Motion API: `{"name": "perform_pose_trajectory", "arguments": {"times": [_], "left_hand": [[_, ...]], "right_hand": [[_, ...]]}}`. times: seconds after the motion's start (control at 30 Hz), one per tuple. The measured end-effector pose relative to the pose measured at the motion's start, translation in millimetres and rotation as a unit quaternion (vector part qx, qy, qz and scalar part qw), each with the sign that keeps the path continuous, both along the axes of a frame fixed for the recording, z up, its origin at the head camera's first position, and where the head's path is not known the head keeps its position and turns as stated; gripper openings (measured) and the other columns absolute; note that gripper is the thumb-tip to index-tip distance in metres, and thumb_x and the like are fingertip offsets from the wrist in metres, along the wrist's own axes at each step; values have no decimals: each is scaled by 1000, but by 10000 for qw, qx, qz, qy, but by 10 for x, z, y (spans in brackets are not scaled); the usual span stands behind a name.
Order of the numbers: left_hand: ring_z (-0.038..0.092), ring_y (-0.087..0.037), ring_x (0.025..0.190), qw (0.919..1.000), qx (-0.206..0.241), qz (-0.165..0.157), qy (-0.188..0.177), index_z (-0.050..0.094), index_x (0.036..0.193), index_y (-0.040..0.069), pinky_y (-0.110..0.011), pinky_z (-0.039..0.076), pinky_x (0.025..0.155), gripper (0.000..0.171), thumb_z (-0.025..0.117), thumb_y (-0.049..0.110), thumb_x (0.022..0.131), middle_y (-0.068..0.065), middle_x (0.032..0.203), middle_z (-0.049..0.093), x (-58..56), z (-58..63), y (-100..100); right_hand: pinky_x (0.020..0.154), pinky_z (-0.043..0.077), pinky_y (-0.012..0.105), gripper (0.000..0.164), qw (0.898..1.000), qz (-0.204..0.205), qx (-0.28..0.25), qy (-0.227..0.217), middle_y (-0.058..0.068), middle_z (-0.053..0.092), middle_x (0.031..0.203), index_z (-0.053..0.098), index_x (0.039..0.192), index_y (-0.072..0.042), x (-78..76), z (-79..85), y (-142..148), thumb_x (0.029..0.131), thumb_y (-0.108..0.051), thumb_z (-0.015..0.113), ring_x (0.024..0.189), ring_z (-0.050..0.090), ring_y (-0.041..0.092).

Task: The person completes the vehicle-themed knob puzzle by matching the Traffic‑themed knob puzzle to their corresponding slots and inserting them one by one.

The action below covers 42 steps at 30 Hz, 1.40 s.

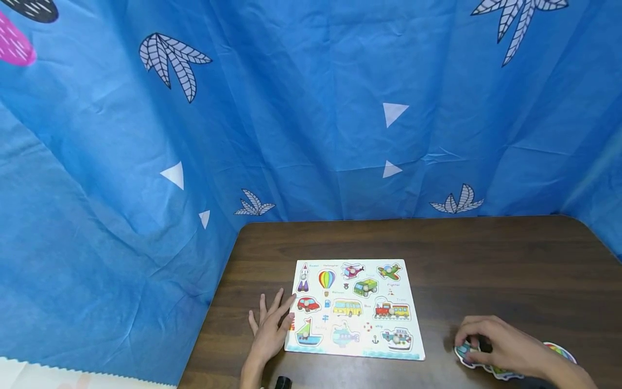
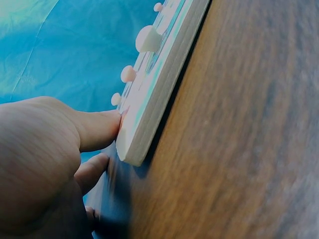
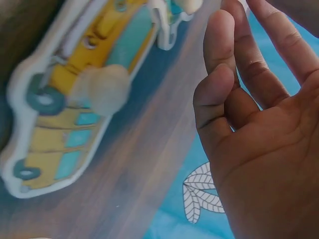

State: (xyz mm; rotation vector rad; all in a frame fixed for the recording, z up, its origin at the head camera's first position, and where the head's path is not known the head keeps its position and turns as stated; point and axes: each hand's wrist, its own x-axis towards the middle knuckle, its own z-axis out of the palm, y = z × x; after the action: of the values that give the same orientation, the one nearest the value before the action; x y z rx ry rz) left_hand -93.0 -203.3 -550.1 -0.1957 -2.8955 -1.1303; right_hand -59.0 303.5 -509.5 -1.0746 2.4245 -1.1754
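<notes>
The left hand [image 1: 269, 329] lies flat on the brown surface [image 1: 486, 259], fingers [image 2: 97, 128] straight, touching the left edge of the vehicle puzzle board [image 1: 355, 308]. The right hand [image 1: 500, 346], well right of the board, curls over loose puzzle pieces [image 1: 491, 367]; whether it grips one, I cannot tell. A yellow bus piece [image 3: 75, 104] lies beside its fingers [image 3: 222, 45].

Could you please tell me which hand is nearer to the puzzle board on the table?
The left. The left hand touches the puzzle board at its left edge, fingers straight. The right hand is apart from it, off its right side, over loose puzzle pieces.
</notes>
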Motion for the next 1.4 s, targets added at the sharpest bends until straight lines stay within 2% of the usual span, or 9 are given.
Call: {"name": "perform_pose_trajectory", "arguments": {"times": [0.23,0.47,0.83,1.07,1.27,1.4], "left_hand": [[-1,-59,148,10000,-55,22,-4,56,144,23,-79,-13,104,42,53,31,103,-15,161,35,-3,13,-8],[0,-58,148,9999,-86,52,-33,57,144,25,-79,-12,105,42,54,33,103,-15,160,36,-6,2,1],[-2,-57,149,9999,-100,88,-108,56,144,26,-78,-13,105,42,53,35,103,-14,161,35,-10,5,11],[-2,-57,149,9998,-102,80,-127,56,145,25,-78,-14,105,42,52,35,104,-14,161,34,0,17,7],[-3,-56,149,9998,-108,83,-158,56,144,24,-77,-15,106,43,52,36,104,-14,162,34,-15,24,6],[-3,-57,149,9998,-124,70,-125,57,144,24,-78,-14,105,43,53,37,103,-15,161,35,-8,18,12]], "right_hand": [[54,44,17,18,9999,76,-138,-61,-11,64,97,71,104,-22,17,-68,31,91,-10,73,73,51,-6],[52,43,16,23,9998,25,-175,56,-12,64,95,71,103,-22,39,-117,71,89,-4,73,72,50,-8],[56,45,15,27,9987,-71,-80,495,-15,63,93,69,100,-24,44,-164,104,86,-2,76,75,52,-7],[57,45,15,23,9994,-40,-35,338,-11,61,88,67,99,-24,7,-136,82,89,-5,74,75,51,-8],[55,44,16,21,9984,-233,24,522,-14,61,88,68,98,-24,-34,-84,-2,89,-6,74,74,51,-7],[56,44,17,15,9978,-431,269,432,-16,61,90,68,97,-26,-64,-22,-107,92,-13,72,76,50,-8]]}}
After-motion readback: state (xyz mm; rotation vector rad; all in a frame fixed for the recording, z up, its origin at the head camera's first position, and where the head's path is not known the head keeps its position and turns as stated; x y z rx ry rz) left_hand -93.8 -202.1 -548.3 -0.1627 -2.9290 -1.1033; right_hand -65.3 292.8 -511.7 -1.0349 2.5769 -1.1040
